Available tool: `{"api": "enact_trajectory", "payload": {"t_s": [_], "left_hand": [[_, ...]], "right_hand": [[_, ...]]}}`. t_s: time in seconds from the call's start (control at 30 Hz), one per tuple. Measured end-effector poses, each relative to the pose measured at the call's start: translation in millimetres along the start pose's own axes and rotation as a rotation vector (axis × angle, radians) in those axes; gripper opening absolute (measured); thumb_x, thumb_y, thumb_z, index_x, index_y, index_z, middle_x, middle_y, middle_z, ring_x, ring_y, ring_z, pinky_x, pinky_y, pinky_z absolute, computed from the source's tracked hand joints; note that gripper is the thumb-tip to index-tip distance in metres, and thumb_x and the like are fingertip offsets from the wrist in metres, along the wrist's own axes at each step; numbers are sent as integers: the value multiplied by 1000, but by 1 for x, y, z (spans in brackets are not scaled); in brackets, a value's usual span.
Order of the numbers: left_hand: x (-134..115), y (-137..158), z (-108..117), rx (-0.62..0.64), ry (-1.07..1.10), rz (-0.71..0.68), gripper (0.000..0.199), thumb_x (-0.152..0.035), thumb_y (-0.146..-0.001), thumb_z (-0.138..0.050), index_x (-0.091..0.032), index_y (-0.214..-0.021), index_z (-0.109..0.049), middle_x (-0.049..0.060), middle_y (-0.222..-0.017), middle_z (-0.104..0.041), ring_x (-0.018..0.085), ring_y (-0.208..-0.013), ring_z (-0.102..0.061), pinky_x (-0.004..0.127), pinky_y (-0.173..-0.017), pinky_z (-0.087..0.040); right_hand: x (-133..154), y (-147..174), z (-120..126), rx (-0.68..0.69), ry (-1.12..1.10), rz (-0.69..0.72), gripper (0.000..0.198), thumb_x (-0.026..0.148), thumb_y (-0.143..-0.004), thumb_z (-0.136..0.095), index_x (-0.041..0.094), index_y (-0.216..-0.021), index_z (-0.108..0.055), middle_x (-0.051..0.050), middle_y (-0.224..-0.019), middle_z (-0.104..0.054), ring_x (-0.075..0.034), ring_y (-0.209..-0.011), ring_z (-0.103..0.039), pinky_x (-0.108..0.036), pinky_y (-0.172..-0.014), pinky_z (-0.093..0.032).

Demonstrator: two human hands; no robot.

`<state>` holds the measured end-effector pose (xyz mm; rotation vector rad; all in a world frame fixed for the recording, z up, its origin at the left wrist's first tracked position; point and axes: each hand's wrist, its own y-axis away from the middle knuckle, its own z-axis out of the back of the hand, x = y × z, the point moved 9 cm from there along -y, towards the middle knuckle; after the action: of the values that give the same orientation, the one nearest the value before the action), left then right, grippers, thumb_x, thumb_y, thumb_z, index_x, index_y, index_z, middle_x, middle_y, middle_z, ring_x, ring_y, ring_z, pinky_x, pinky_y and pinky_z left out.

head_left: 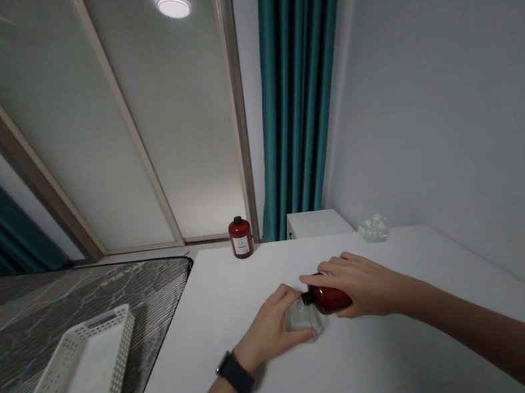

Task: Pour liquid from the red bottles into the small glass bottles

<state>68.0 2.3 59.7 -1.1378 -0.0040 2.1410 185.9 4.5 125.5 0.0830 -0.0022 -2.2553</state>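
Note:
My left hand is wrapped round a clear glass container on the white table, with a dark watch on that wrist. In my right hand lies a dark red bottle, tipped on its side. The bottle's black neck points left and sits at the rim of the glass container. Whether anything flows out of it is too small to tell. My right fingers cover part of the bottle's body.
Another red bottle, with a white label and black cap, stands upright at the table's far edge. A crumpled clear plastic item lies at the far right, near the wall. To the left, a white perforated basket rests on a grey striped surface.

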Motion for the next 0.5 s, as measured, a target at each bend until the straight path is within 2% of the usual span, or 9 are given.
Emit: {"api": "enact_trajectory", "payload": {"t_s": [0.5], "left_hand": [[0, 0, 0, 0, 0, -3, 45, -42, -81, -77, -22, -117, -59, 6, -112, -57, 25, -104, -58, 35, -89, -48]], "right_hand": [[1, 1, 2, -20, 23, 13, 76, 30, -79, -77, 31, -147, -42, -8, -112, -68, -29, -95, -64, -38, -81, -40]]}}
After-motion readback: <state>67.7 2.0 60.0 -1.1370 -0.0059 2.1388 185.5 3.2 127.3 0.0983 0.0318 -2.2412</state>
